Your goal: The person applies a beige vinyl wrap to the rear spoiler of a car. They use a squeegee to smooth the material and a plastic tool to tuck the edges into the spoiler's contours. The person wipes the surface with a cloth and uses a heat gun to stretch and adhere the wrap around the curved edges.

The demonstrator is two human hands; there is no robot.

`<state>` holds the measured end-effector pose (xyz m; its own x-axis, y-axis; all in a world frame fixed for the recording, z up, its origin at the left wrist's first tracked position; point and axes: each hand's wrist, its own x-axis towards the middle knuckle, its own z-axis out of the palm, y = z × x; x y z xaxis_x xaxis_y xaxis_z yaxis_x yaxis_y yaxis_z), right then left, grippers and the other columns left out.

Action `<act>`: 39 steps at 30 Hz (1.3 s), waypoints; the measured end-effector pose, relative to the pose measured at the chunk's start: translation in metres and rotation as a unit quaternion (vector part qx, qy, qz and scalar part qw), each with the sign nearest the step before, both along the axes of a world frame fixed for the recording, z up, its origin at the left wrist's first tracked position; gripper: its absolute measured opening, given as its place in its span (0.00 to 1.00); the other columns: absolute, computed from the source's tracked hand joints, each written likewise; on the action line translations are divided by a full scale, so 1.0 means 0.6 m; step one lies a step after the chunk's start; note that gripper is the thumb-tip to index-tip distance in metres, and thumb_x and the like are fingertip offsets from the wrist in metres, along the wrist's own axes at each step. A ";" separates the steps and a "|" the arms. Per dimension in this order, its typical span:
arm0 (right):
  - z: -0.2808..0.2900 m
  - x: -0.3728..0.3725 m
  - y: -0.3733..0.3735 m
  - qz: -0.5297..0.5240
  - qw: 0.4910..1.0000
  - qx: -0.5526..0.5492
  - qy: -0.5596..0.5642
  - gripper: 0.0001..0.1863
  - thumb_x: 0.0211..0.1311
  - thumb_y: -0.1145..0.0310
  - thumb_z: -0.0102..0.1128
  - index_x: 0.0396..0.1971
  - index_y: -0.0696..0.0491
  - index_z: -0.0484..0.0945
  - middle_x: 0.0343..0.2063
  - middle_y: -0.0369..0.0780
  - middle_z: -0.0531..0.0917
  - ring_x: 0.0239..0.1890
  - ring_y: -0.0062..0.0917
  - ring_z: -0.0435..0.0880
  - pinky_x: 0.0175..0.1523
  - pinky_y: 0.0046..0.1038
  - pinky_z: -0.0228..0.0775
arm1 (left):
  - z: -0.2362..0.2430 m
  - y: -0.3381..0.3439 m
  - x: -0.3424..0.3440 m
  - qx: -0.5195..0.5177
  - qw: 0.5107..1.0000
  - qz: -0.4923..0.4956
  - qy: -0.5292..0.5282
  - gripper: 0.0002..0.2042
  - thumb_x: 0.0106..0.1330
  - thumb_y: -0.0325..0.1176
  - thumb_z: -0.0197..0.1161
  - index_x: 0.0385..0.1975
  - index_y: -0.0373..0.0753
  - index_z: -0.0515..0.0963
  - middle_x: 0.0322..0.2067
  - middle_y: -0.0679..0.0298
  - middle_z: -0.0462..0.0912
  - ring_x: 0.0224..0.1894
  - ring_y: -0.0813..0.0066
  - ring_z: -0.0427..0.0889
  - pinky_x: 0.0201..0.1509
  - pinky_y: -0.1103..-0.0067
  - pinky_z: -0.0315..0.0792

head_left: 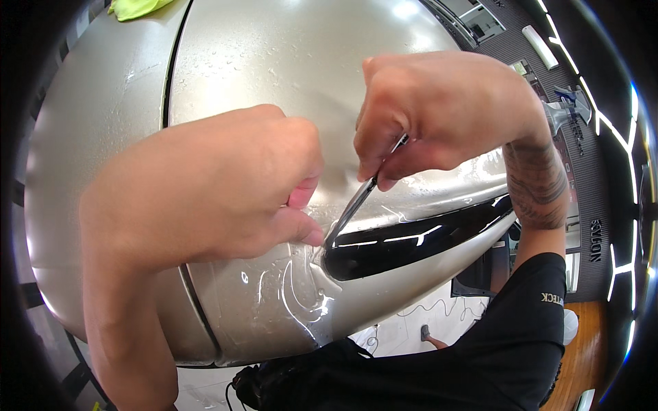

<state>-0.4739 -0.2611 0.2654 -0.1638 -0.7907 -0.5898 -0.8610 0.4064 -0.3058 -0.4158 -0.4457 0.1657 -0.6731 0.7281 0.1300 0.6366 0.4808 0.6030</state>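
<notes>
My right hand (428, 120) is closed round a slim silver utility knife (356, 207). Its tip slants down to the inner corner of a long glossy black lamp (411, 241) set in a champagne-coloured car panel (240, 75). Close to that tip, my left hand (226, 181) is pinched, thumb and fingers low over the panel. Wet clear film (295, 291) lies wrinkled below the left thumb and by the lamp's corner; its edge seems to run up to those fingertips. Most of the left fingers are hidden behind the hand.
Water drops dot the panel, and a dark seam (177, 58) crosses it. A yellow-green cloth (133, 7) lies at the far left. A spray bottle (565, 109) shows beyond my right wrist. A cable (445, 308) and another person's foot (425, 333) are on the white floor.
</notes>
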 end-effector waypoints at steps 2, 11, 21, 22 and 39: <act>-0.007 0.003 0.016 -0.038 0.999 -0.008 0.003 0.06 0.50 0.70 0.69 0.28 0.55 0.85 0.22 0.37 0.85 0.25 0.28 0.82 0.41 0.27 0.63 | -0.013 0.001 0.005 0.028 0.999 -0.004 0.028 0.13 0.51 0.37 0.71 0.21 0.37 0.75 0.24 0.60 0.76 0.33 0.61 0.75 0.40 0.71 0.70; -0.009 0.032 0.030 -0.076 0.996 -0.055 0.006 0.06 0.48 0.73 0.66 0.26 0.59 0.84 0.22 0.44 0.84 0.26 0.32 0.84 0.32 0.29 0.73 | 0.003 0.001 0.026 -0.044 0.999 -0.022 0.011 0.08 0.57 0.32 0.64 0.26 0.35 0.75 0.24 0.58 0.76 0.34 0.59 0.75 0.42 0.69 0.69; -0.002 0.055 0.026 -0.060 0.993 -0.055 0.085 0.04 0.50 0.73 0.65 0.26 0.58 0.84 0.20 0.42 0.84 0.25 0.31 0.84 0.31 0.30 0.73 | 0.008 0.007 0.034 -0.066 0.997 -0.017 -0.037 0.07 0.63 0.32 0.57 0.28 0.35 0.76 0.26 0.56 0.77 0.35 0.58 0.75 0.45 0.67 0.69; 0.000 0.056 0.028 -0.062 0.993 -0.049 0.092 0.04 0.50 0.73 0.65 0.26 0.57 0.84 0.20 0.42 0.84 0.25 0.31 0.84 0.31 0.30 0.73 | 0.015 0.011 0.033 -0.089 0.995 -0.017 -0.045 0.08 0.63 0.32 0.56 0.28 0.35 0.76 0.26 0.56 0.77 0.35 0.58 0.75 0.45 0.67 0.69; 0.008 0.082 0.040 0.071 0.961 -0.115 0.239 0.05 0.40 0.73 0.67 0.17 0.50 0.78 0.14 0.31 0.74 0.21 0.28 0.74 0.39 0.29 0.59 | 0.023 0.012 0.024 -0.073 0.994 -0.041 -0.070 0.09 0.61 0.33 0.53 0.26 0.34 0.75 0.25 0.55 0.75 0.35 0.56 0.75 0.45 0.66 0.68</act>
<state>-0.4249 -0.2370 0.2705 -0.2540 -0.9259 -0.2796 -0.9672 0.2437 0.0715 -0.4015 -0.4383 0.1793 -0.6151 0.7851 -0.0722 0.5916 0.5201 0.6160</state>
